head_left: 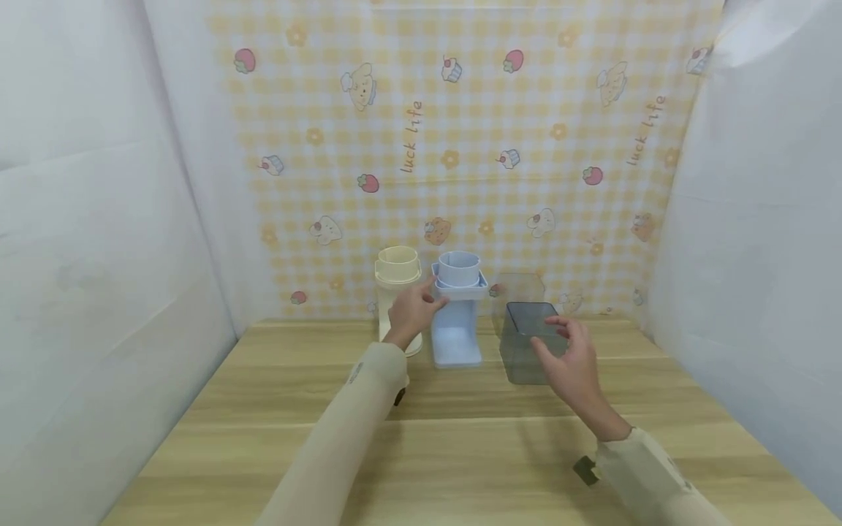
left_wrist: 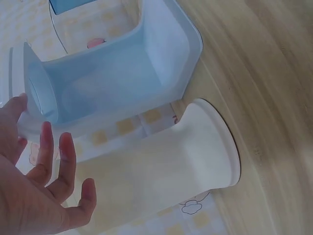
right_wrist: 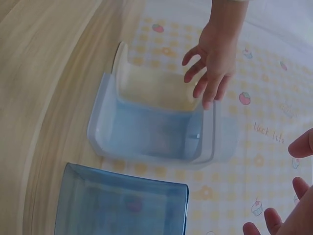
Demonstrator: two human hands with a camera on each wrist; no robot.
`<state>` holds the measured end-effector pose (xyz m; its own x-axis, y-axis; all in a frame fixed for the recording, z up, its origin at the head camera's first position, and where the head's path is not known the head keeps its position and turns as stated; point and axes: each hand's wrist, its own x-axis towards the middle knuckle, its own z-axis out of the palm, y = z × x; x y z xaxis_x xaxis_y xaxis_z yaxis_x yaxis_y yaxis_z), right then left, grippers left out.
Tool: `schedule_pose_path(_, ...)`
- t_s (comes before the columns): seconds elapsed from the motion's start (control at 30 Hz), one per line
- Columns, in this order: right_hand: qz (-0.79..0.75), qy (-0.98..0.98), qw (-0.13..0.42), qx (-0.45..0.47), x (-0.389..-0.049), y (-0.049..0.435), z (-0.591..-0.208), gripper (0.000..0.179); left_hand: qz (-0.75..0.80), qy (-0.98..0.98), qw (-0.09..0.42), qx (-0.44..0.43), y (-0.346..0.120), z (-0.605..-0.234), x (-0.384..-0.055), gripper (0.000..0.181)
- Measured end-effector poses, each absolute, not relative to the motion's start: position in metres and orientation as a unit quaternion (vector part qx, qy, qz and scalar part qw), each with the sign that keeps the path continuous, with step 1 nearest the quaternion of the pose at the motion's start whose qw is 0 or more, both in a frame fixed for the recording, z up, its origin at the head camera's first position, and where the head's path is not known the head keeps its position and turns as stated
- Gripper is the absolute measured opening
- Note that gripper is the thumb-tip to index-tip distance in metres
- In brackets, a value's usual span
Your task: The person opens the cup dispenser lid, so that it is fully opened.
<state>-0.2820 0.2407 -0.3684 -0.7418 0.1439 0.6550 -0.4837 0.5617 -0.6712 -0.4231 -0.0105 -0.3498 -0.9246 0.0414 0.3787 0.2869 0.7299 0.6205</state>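
Observation:
A pale blue stand with a round cup set in its top stands upright near the back wall. My left hand is at the left corner of that top, fingers spread; in the left wrist view a fingertip lies at its rim. Just left stands a cream stand with a round cup, partly hidden by the left hand. Over the front right of a grey see-through box hovers my right hand, thumb and fingers apart, holding nothing.
Behind the grey box shows a faint transparent panel. A checked cloth hangs behind the wooden table. White sheets hang at the left and right.

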Motion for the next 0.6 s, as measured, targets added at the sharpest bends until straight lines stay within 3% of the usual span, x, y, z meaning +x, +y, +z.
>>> schedule_pose_path(0.6,0.445,-0.807,0.356,0.153,-0.281,0.233,-0.372,0.038,-0.332,-0.923,0.173,-0.093,-0.003,-0.342,-0.441,0.061)
